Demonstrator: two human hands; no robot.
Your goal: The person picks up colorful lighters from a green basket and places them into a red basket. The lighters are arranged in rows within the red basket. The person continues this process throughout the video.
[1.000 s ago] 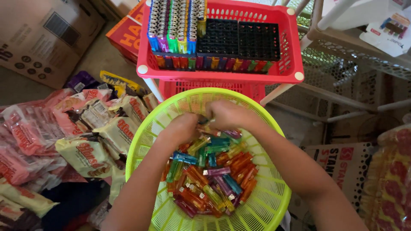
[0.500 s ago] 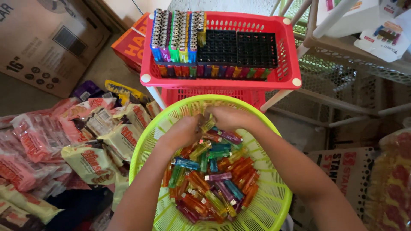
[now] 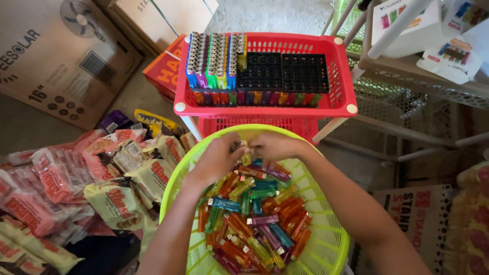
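Pinching together over the far side of a lime-green round plastic basket (image 3: 326,239), the left hand (image 3: 216,159) and the right hand (image 3: 277,146) meet fingertip to fingertip around a small yellowish translucent lighter (image 3: 245,157), both hands curled narrow about it; which hand bears the grip cannot be told. Beneath them the basket holds a loose heap of translucent plastic lighters (image 3: 254,214) in orange, green, blue, purple and yellow, lying crosswise on one another. Both forearms come up from the bottom edge and converge, wrists bent down. Just beyond the basket stands a red perforated plastic basket on white legs (image 3: 338,76), carrying a black gridded tray (image 3: 282,71) whose left part is filled with upright rows of lighters (image 3: 214,58), metal tops up. To the left on the floor lies a spread of pink and cream snack packets (image 3: 76,183) with red lettering, a purple packet and a yellow one beyond them. Farther left sits a brown cardboard carton (image 3: 56,56) with a printed fan drawing, beside an orange box (image 3: 165,71). At lower right leans a printed cardboard panel (image 3: 412,209) with red letters.
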